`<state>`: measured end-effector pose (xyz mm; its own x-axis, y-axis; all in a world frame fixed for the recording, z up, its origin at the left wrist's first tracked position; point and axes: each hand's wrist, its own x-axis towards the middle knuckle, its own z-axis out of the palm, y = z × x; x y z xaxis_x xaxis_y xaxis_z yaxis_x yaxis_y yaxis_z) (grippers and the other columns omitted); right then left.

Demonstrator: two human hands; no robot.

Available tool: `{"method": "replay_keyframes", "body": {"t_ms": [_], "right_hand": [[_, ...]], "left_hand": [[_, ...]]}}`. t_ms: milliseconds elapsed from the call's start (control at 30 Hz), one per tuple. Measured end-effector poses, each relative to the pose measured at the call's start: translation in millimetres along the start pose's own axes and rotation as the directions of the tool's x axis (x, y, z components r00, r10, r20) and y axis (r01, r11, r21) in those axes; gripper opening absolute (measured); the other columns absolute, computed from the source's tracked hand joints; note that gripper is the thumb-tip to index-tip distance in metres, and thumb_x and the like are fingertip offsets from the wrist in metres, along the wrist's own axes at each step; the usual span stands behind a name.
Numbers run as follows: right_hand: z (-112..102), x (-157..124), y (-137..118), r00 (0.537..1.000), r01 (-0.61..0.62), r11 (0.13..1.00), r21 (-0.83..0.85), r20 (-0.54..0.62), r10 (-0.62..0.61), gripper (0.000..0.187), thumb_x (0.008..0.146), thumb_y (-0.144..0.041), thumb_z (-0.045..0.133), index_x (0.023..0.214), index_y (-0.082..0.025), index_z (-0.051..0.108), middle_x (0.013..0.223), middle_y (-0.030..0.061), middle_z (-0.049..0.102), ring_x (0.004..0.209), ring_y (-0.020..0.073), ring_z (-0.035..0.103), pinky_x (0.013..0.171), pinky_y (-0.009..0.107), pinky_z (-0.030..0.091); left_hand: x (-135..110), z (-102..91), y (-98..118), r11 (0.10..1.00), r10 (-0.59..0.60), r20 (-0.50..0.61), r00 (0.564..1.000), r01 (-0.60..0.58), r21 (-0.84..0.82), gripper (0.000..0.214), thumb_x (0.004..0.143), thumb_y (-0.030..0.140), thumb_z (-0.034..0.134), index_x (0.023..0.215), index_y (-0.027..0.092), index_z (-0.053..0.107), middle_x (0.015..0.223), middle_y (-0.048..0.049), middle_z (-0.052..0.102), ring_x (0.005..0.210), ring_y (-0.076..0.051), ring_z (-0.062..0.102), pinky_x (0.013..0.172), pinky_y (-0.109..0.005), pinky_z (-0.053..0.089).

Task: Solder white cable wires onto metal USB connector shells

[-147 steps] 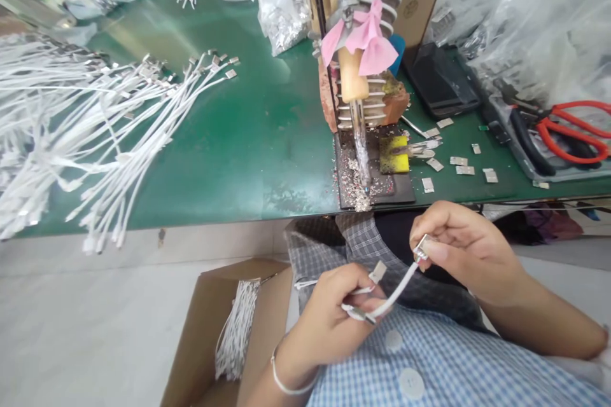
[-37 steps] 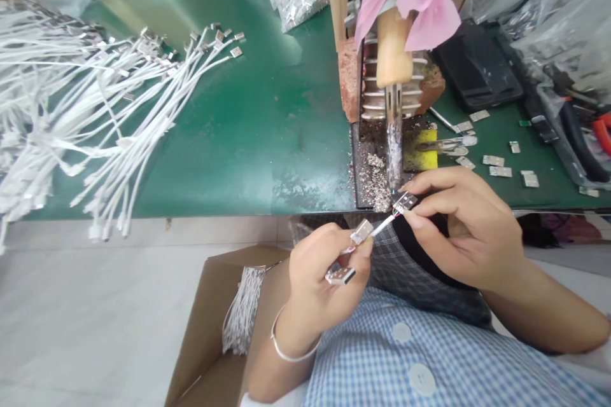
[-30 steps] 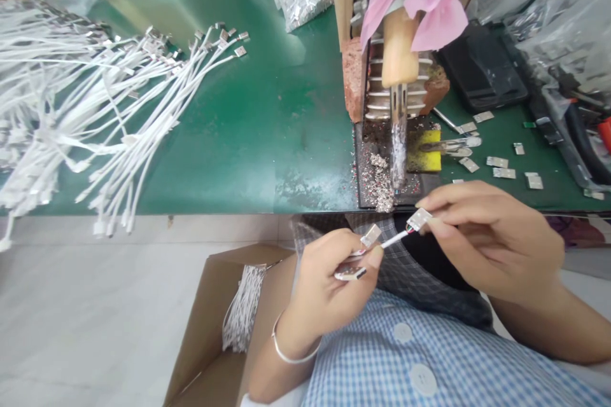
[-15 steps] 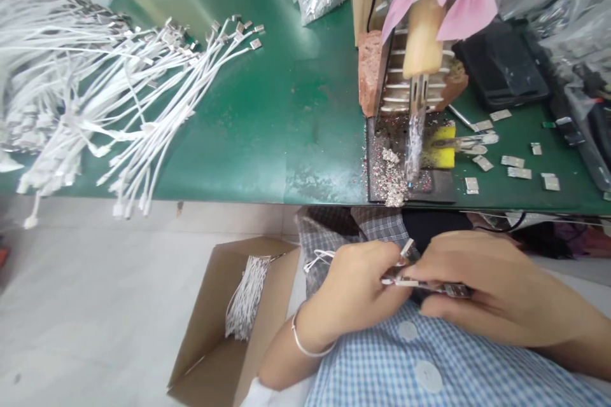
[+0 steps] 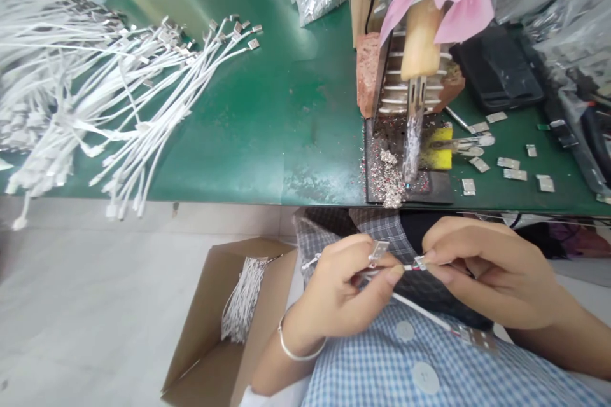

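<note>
Over my lap, my left hand [image 5: 353,286] is closed on several white cables, with one cable's exposed end pinched between thumb and forefinger. A metal USB plug [image 5: 379,250] sticks up at its knuckles. Another white cable [image 5: 422,313] slants down right from this hand to a blurred USB plug [image 5: 480,338] with coloured wires showing. My right hand [image 5: 491,267] pinches a small metal USB connector [image 5: 420,262] at the tip of the cable my left hand holds. Coloured wire shows between the two hands.
On the green table [image 5: 286,108], a soldering iron [image 5: 420,57] is fixed above a dark pad with solder crumbs [image 5: 394,184] and a yellow sponge [image 5: 440,147]. Loose USB connectors [image 5: 514,174] lie right, white cables [image 5: 157,108] left. A cardboard box [image 5: 200,331] below holds cables.
My hands have moved slightly apart, and my right fingers now pinch the connector at a cable end. One USB plug that was by my right hand now hangs lower on its cable.
</note>
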<state>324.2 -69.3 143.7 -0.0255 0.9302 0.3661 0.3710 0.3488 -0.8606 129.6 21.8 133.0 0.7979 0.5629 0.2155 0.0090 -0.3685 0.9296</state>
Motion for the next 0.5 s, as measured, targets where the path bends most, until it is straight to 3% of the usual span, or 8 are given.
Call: {"method": "replay_keyframes", "body": {"t_ms": [333,500], "right_hand": [[3,-6,6,0.995,-0.088,0.996,-0.023,-0.038,0.087,0.019,0.088,-0.009,0.057,0.100,-0.023,0.059,0.077,0.0005,0.063,0.066,0.0116,0.061,0.054,0.022,0.048],[5,-10,5,0.961,-0.228,0.973,0.028,-0.152,0.230,0.017,0.093,-0.015,0.054,0.106,-0.026,0.056,0.084,0.0009,0.064,0.072,0.0131,0.064,0.060,0.023,0.052]], "left_hand": [[6,-0.7,0,0.999,0.012,-0.027,1.000,-0.011,0.052,0.008,0.090,0.014,0.063,0.083,0.015,0.067,0.065,-0.0003,0.059,0.056,-0.009,0.049,0.051,-0.022,0.038],[9,-1.2,-1,0.995,0.046,-0.043,0.998,-0.042,0.091,0.009,0.089,0.013,0.063,0.081,0.015,0.063,0.063,0.0019,0.055,0.055,-0.008,0.044,0.051,-0.022,0.036]]}}
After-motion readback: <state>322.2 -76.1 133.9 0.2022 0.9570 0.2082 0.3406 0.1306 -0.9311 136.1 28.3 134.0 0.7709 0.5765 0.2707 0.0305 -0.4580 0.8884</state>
